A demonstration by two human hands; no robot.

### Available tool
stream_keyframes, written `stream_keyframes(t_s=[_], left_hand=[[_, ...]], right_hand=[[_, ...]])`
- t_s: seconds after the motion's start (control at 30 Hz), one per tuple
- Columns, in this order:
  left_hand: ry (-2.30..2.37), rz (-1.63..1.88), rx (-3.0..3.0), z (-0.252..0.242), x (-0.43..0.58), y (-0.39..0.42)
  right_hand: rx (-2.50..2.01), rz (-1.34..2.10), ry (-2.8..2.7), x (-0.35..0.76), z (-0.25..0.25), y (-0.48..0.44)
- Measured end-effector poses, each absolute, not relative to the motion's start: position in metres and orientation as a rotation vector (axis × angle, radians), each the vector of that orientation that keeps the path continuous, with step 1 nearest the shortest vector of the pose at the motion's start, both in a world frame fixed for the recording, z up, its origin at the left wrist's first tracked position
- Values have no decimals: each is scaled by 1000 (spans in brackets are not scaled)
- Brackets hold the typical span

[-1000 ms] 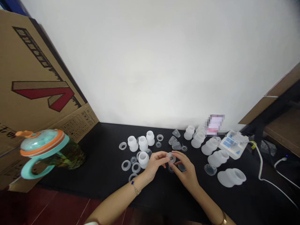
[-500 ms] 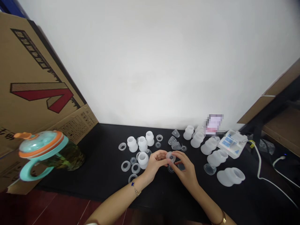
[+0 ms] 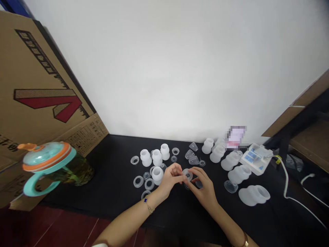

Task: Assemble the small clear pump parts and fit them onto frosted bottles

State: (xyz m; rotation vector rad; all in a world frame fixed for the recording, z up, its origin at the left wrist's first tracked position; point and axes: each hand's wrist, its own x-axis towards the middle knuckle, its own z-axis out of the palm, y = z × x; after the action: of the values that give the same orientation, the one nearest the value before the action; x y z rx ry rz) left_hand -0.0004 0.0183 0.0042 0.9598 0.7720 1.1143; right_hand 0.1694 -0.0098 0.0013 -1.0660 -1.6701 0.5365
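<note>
A small round translucent ring (image 3: 187, 174) is pinched between both hands. My left hand (image 3: 171, 179) has its fingertips closed on the ring's left edge. From the right, my right hand (image 3: 205, 187) grips it with thumb and fingers bent round the rim. Whether another part sits inside the ring I cannot make out. Just left of my left hand stands a small white bulbous piece (image 3: 157, 175), with loose translucent rings (image 3: 138, 181) around it. Clear domed caps (image 3: 193, 160) lie beyond the hands. Another clear part (image 3: 199, 184) is partly hidden under my right hand.
Several white bulbous pieces (image 3: 239, 174) line the right side, beside a white device (image 3: 257, 157) with a cable (image 3: 285, 180). A lidded drink cup (image 3: 48, 161) stands at the left before a large carton (image 3: 46, 92). A white wall (image 3: 174, 68) rises behind the black table (image 3: 110, 185).
The ring has turned to show more of its round face. My left fingers have loosened slightly at its far edge, and the view has shifted a little.
</note>
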Motion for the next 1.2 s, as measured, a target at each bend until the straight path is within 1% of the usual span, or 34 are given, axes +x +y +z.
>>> stream_keyframes(t_s=[0.5,0.8,1.2], left_hand=[[747,1090,968,0,-2,20],[750,1079,921,10,0,16],[768,1011,881,10,1,16]], right_hand=[[-1032,538,-1709,169,2,-11],[-1062,531,-1641,171,1,-11],[-1044,501,-1634,170,2,-11]])
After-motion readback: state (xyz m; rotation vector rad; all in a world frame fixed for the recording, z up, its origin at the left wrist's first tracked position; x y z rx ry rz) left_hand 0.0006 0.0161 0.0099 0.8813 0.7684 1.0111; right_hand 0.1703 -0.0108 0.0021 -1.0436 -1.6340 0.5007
